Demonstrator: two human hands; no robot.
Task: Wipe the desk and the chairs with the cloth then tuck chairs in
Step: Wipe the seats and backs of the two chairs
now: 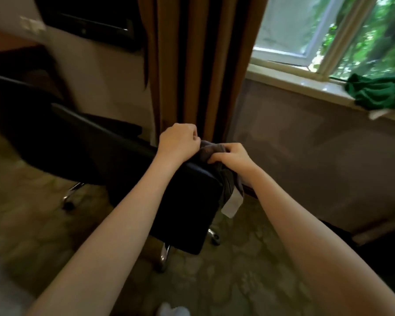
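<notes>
A black office chair (187, 208) with chrome wheeled legs stands in front of me, its backrest top edge toward me. A grey cloth (211, 151) with a white tag lies bunched over the backrest's top right corner and hangs down its side. My left hand (178, 140) is curled into a fist at the cloth's left end, on the backrest's top edge. My right hand (228, 156) pinches the cloth from the right. The wooden desk (14, 49) shows blurred at the far left.
Brown curtains (192, 65) hang straight ahead beside a window (328, 35). A green cloth (379, 92) lies on the windowsill at right. A dark screen (84, 19) hangs on the wall above the desk. Patterned carpet (237, 281) covers the floor.
</notes>
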